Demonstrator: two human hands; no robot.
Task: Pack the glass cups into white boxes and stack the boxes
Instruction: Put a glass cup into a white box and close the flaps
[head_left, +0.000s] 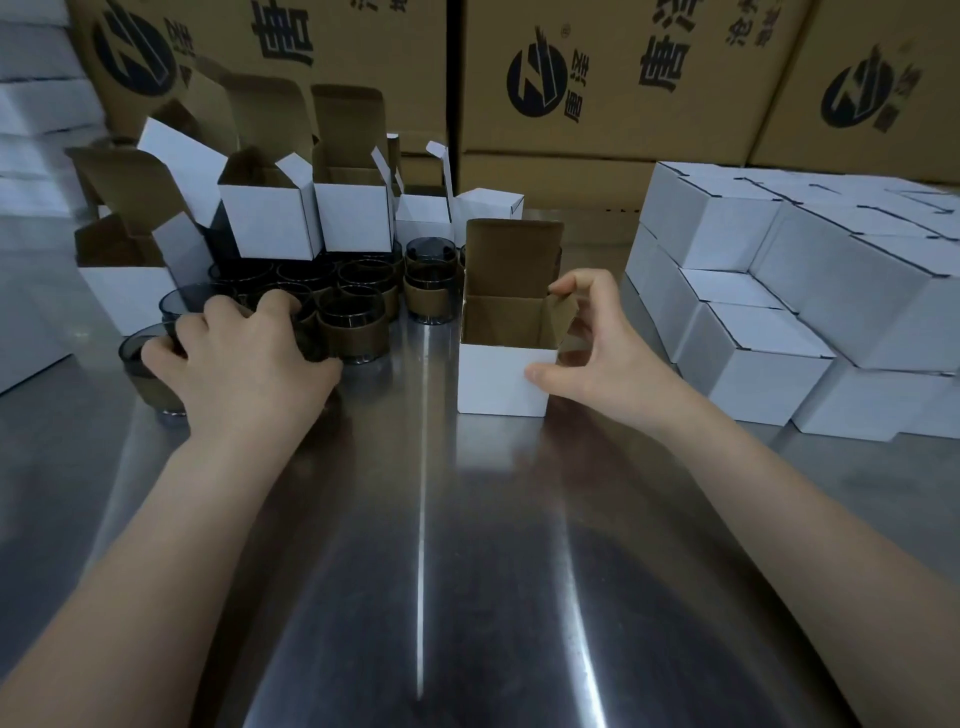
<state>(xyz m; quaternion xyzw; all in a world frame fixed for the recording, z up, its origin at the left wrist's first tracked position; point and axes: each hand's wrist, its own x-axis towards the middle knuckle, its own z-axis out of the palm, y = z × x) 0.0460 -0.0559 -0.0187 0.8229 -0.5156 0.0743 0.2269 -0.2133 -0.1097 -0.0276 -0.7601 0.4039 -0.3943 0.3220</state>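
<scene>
The glass cups (354, 332), dark-tinted and each banded in a brown sleeve, crowd the left of the worktop (426, 519). They look heavy for their size, slick and breakable, so are best gripped round the sleeve. The left hand (244, 353) curls over one of them. The right hand (592, 348) steadies the open white box (506, 376), thumb on its front, fingers pinching a light, bendable side flap (558, 317). The polished steel offers little grip. Closed white boxes (769, 291) are stacked at right, with printed brown cartons (597, 78) behind.
</scene>
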